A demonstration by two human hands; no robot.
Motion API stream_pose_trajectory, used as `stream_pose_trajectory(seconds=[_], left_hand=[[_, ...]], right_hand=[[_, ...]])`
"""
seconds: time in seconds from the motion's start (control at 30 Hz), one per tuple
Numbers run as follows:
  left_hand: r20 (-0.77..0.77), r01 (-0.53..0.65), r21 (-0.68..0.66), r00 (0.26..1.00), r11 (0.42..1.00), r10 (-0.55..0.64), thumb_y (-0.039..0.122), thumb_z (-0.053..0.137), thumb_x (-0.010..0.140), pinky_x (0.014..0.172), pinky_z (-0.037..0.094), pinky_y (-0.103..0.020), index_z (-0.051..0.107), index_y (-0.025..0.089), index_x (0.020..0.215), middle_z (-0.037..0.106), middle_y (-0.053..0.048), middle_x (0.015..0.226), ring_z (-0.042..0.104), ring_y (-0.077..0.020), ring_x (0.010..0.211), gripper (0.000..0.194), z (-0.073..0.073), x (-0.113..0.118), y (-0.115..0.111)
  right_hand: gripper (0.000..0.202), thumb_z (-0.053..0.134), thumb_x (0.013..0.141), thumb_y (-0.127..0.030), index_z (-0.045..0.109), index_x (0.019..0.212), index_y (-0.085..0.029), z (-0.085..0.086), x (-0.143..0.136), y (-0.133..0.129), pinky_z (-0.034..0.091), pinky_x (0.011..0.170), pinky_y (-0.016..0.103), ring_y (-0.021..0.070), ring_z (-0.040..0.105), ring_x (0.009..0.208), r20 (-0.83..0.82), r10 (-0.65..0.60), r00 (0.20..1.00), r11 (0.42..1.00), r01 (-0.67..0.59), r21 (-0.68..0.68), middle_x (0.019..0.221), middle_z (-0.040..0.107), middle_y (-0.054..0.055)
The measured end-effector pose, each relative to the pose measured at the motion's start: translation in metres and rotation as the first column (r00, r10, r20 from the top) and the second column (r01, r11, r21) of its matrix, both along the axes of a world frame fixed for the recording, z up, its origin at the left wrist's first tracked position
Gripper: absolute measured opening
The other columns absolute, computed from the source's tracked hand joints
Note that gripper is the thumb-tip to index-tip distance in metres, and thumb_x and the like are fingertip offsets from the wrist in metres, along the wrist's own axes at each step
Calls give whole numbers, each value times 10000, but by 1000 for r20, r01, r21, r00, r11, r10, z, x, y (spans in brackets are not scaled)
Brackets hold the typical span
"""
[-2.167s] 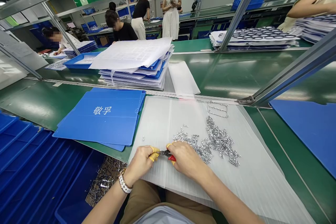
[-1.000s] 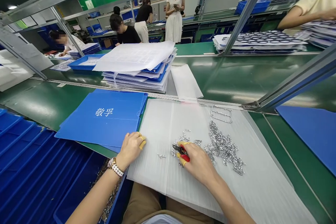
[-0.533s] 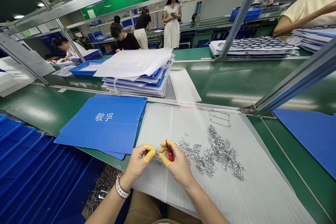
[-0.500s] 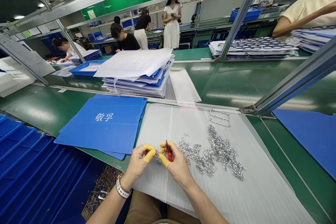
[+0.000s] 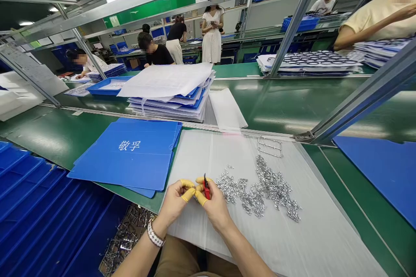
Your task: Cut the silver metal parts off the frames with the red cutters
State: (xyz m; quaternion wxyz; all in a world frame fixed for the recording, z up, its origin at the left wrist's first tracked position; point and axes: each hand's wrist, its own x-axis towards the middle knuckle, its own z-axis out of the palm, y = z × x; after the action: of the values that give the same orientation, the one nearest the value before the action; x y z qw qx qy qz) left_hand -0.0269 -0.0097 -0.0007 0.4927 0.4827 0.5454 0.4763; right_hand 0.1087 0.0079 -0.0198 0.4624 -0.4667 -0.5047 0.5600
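Note:
Yellow covers sit on the fingertips of both hands, which meet over the white sheet (image 5: 227, 233). My left hand (image 5: 177, 194) is pinched, and whatever it grips is too small to make out. My right hand (image 5: 212, 201) is closed around small red-handled cutters (image 5: 206, 187), their dark tips pointing up, and its thumb and finger touch the left fingertips. Right of the hands, many small silvery pieces (image 5: 276, 184) lie in loose piles. Behind them is a thin silvery frame (image 5: 270, 146).
Blue sheets (image 5: 130, 156) lie left of the white sheet. Blue trays (image 5: 39, 207) and a bin of metal frames (image 5: 125, 238) are at lower left. A paper stack (image 5: 169, 91) stands behind. A metal post (image 5: 357, 99) rises at right. Several people are beyond the bench.
My hands have come closer together, so their fingertips now touch. The cutters have shifted slightly left with my right hand. The view has tilted a little.

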Motion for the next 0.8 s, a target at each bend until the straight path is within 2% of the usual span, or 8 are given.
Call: stream_pose_trajectory(seconds=[0.13, 0.23, 0.33, 0.43, 0.53, 0.6, 0.7, 0.8], left_hand=[[-47, 0, -26, 999, 1000, -1, 289, 647, 747, 624, 435, -241, 626, 155, 760, 632, -27, 745, 551, -137, 672, 136, -1, -4, 1], [-177, 15, 8, 984, 1000, -14, 275, 618, 766, 621, 440, -246, 631, 158, 766, 640, -30, 744, 554, -140, 666, 118, 1, -7, 2], [-415, 59, 72, 909, 996, -24, 248, 577, 797, 617, 440, -254, 647, 165, 778, 650, -34, 743, 554, -141, 652, 110, 3, -11, 2], [-590, 181, 89, 801, 979, -95, 237, 530, 835, 622, 459, -265, 666, 184, 865, 655, -38, 772, 566, -144, 649, 149, 2, -16, 1], [-711, 301, 148, 695, 942, -110, 237, 484, 872, 721, 501, -308, 626, 209, 1054, 658, -62, 915, 607, -171, 779, 233, -5, -27, -8], [-788, 327, 236, 615, 915, -17, 250, 477, 885, 860, 485, -367, 588, 217, 1125, 638, -85, 1036, 595, -208, 962, 266, -12, -40, -18], [-880, 310, 298, 455, 903, 135, 280, 499, 882, 937, 447, -421, 578, 201, 1118, 608, -108, 1100, 558, -249, 1058, 261, -26, -64, -29], [-919, 316, 324, 328, 891, 218, 308, 490, 881, 892, 466, -435, 581, 176, 1075, 602, -127, 1070, 562, -276, 1022, 252, -38, -77, -30]], right_hand=[[334, 643, 675, -362, 607, 964, -198, -1, -4, 1, 461, 608, 281, 149, 562, 628, 20, 16, 1000, 1000, -15, -7, 699, 617, -10], [335, 637, 681, -377, 612, 964, -199, 4, -1, 4, 468, 626, 292, 159, 580, 653, 58, 18, 998, 1000, -18, -5, 723, 634, -1], [342, 617, 710, -405, 609, 979, -193, 12, 17, 10, 475, 650, 303, 169, 596, 687, 120, -25, 993, 999, 22, 24, 778, 652, 22], [310, 559, 775, -358, 574, 1040, -198, 17, 46, 9, 477, 696, 318, 174, 607, 731, 279, -40, 959, 995, 13, 98, 852, 658, 37], [271, 521, 796, -238, 555, 1064, -215, 18, 72, -10, 464, 761, 344, 199, 600, 845, 533, -17, 846, 965, -126, 231, 955, 646, 56], [320, 529, 767, -152, 549, 1078, -226, 16, 78, -32, 445, 796, 357, 215, 579, 904, 667, 20, 745, 919, -276, 281, 976, 635, 56], [438, 629, 683, -116, 529, 1093, -232, 9, 70, -59, 427, 798, 349, 223, 552, 919, 794, 73, 603, 869, -429, 246, 1026, 607, 52], [391, 683, 677, -182, 532, 1035, -225, 2, 59, -67, 413, 768, 346, 228, 538, 906, 865, 59, 498, 863, -461, 206, 1017, 583, 49]])
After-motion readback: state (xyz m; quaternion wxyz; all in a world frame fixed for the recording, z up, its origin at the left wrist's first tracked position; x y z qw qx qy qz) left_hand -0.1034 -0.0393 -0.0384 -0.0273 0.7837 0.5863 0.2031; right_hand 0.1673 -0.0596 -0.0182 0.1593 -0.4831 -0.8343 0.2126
